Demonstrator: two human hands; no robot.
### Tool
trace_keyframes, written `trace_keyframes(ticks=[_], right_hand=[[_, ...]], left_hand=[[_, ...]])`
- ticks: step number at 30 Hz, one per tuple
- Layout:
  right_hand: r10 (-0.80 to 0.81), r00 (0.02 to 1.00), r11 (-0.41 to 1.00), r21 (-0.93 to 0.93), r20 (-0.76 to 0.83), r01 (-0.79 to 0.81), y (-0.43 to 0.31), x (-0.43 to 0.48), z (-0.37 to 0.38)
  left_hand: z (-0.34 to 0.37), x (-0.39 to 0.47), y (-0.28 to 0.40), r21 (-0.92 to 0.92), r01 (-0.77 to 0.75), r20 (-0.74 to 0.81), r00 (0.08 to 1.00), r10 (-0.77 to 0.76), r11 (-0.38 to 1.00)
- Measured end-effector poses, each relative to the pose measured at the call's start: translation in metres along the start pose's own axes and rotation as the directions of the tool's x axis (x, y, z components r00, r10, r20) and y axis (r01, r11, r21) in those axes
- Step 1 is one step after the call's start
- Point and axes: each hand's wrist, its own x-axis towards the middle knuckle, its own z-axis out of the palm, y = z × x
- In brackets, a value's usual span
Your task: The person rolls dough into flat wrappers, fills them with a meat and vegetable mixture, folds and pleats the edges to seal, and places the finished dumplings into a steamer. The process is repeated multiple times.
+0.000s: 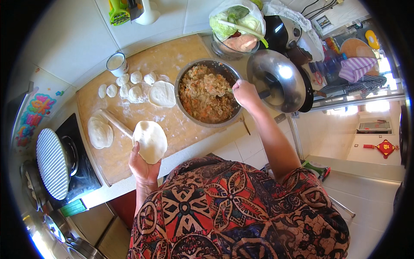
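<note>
My left hand (pixel 145 163) holds a round, flat dough wrapper (pixel 150 142) over the front of the floured wooden board (pixel 181 142). My right hand (pixel 245 94) is closed at the right rim of a metal bowl (pixel 182 114), apparently around a utensil that is mostly hidden. Shredded filling with orange bits (pixel 203 106) fills much of the bowl, and a pale clump rises near that hand. Another dough wrapper (pixel 162 94) lies left of the bowl. Beside it sit several small dough pieces (pixel 135 94). A rolling pin (pixel 116 123) rests against a larger dough lump (pixel 100 131).
A cup of white powder (pixel 117 63) stands at the board's back edge. A large metal lid (pixel 271 64) leans over a dark pan (pixel 307 94) on the right. Behind are a glass bowl (pixel 223 50) with vegetables and a black appliance (pixel 275 30). A ridged round tray (pixel 52 163) stands left.
</note>
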Motion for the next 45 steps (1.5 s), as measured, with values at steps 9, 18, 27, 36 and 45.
trace_keyframes(ticks=[9, 18, 27, 36, 45], right_hand=[[-0.350, 0.937, 0.823, -0.474, 0.013, 0.314, 0.010, -0.002, 0.000], [-0.186, 0.946, 0.979, -0.132, -0.267, 0.155, 0.042, -0.044, 0.005], [0.300, 0.944, 0.576, 0.764, 0.134, -0.292, 0.048, -0.057, 0.055], [0.147, 0.957, 0.186, 0.944, 0.249, -0.274, 0.024, -0.082, 0.020], [0.036, 0.994, 0.386, 0.916, 0.102, -0.108, -0.024, -0.119, -0.020]], left_hand=[[-0.004, -0.005, 0.005, -0.006, -0.021, 0.014, 1.000, 0.021, 1.000], [0.003, 0.000, 0.006, 0.079, -0.003, 0.006, 1.000, 0.002, 0.997], [0.029, 0.010, -0.002, 0.026, 0.075, -0.027, 0.997, -0.075, 0.997], [0.067, 0.039, -0.025, 0.104, 0.117, 0.077, 0.989, -0.125, 0.988], [0.118, 0.082, -0.095, 0.171, 0.268, 0.152, 0.944, -0.294, 0.948]])
